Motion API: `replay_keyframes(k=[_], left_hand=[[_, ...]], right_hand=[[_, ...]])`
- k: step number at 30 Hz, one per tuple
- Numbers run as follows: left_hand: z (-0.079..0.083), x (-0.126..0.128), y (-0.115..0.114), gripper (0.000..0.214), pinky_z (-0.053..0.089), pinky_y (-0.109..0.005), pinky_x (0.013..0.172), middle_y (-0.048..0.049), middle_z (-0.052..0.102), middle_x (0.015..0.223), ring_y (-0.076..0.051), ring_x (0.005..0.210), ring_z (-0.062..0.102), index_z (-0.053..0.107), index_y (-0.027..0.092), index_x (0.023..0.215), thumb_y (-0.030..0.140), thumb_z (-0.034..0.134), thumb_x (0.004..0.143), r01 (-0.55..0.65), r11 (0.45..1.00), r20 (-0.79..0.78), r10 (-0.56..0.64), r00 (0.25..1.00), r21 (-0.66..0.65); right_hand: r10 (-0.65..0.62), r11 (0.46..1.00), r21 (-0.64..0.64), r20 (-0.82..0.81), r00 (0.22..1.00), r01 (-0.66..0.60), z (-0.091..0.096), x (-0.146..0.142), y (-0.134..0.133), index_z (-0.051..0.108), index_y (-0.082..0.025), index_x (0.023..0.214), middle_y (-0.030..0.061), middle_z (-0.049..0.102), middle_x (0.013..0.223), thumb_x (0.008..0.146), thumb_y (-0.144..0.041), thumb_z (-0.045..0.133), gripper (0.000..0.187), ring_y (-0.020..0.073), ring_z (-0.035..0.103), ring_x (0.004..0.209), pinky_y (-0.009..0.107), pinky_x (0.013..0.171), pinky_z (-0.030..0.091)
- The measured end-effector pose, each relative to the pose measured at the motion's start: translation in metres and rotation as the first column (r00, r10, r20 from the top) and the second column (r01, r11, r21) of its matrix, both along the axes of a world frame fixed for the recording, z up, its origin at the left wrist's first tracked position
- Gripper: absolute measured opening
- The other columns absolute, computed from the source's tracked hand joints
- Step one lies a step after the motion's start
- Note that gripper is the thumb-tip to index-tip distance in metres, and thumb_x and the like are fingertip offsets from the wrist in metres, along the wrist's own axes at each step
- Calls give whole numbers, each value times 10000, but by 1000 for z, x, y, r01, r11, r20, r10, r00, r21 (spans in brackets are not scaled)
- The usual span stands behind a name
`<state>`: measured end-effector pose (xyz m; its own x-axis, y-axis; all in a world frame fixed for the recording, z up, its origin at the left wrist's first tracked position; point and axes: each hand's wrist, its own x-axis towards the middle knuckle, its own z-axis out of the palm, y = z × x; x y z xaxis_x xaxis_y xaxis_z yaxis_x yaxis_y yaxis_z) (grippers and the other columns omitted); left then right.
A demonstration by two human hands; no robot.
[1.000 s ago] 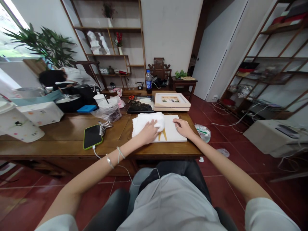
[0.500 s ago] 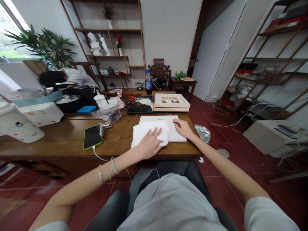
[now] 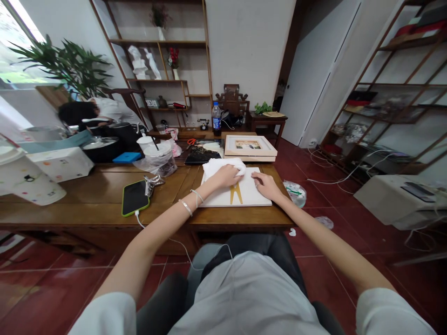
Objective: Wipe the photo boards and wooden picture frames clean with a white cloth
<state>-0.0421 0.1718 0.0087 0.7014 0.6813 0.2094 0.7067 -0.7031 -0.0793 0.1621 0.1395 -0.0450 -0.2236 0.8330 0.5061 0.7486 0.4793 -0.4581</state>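
A flat white board [image 3: 256,197] with a yellow forked shape [image 3: 235,194] on it lies near the table's front edge. My left hand [image 3: 228,176] is closed on a bunched white towel [image 3: 218,165] over the board's far left part; some of its fingers are hidden in the folds. At the board's right side, my right hand [image 3: 266,184] rests with bent fingers touching the surface near the far corner, its thumb partly out of sight.
Behind the board lie a light picture frame [image 3: 250,148] and a dark glossy panel [image 3: 204,152]. A drink bottle [image 3: 216,118] stands farther back. To the left are a phone [image 3: 135,197] on a cable, a bagged cup [image 3: 155,156] and a blue box [image 3: 126,157].
My left hand has pushed the towel away from me across the board, from its near left part to its far edge. The yellow shape is now uncovered. My right hand stays put.
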Motion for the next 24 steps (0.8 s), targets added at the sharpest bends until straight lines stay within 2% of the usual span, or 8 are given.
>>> replay_keyframes(k=[3,7,12,16,18,20,24], left_hand=[[-3,19,-13,317,420,-397,864,-160,623,1071,-276,1035,546,633,121,1025,290,389,914,13,999,-61,-11,998,40],[-6,36,-49,320,394,-476,890,-200,556,1186,-343,1148,465,644,95,1041,231,391,899,-41,994,-137,55,989,102],[-9,32,-111,306,359,-526,922,-224,503,1263,-383,1189,437,661,96,1046,191,429,871,-1,990,-166,25,986,139],[-10,21,-146,284,348,-538,940,-219,452,1329,-406,1222,403,683,109,1003,219,467,854,84,989,-181,-62,982,117],[-9,18,-149,292,352,-529,950,-206,473,1313,-396,1227,402,684,116,996,240,456,864,107,989,-164,-90,982,100],[-7,16,-140,305,362,-517,953,-191,506,1279,-379,1223,413,682,124,998,258,435,877,98,992,-137,-86,987,83],[-6,19,-97,306,375,-510,955,-187,526,1255,-364,1215,422,664,115,1020,263,435,880,25,999,-96,-20,995,47]], right_hand=[[38,999,15,13,999,-38,4,-1,-2,660,-162,1005,94,680,1049,766,-63,427,348,219,617,961,340,880,445],[72,997,1,26,997,-72,9,-2,-6,667,-166,928,67,696,903,738,-57,442,314,202,607,806,295,760,450],[104,994,-12,-19,994,-105,8,-1,-6,669,-167,929,62,695,931,758,-82,445,294,194,606,806,276,752,446],[67,998,-7,-37,997,-67,3,1,-2,667,-173,986,79,677,1063,770,-86,439,327,213,610,960,320,873,437],[42,999,-7,-40,998,-43,1,2,0,669,-175,996,83,669,1094,771,-88,443,330,220,601,1012,338,914,426],[49,999,-9,-28,998,-49,1,2,0,670,-183,999,75,671,1092,770,-89,445,334,220,602,1017,338,917,429],[75,997,-1,0,997,-75,4,0,-2,662,-199,1008,54,686,1039,757,-59,430,369,216,610,977,328,882,443]])
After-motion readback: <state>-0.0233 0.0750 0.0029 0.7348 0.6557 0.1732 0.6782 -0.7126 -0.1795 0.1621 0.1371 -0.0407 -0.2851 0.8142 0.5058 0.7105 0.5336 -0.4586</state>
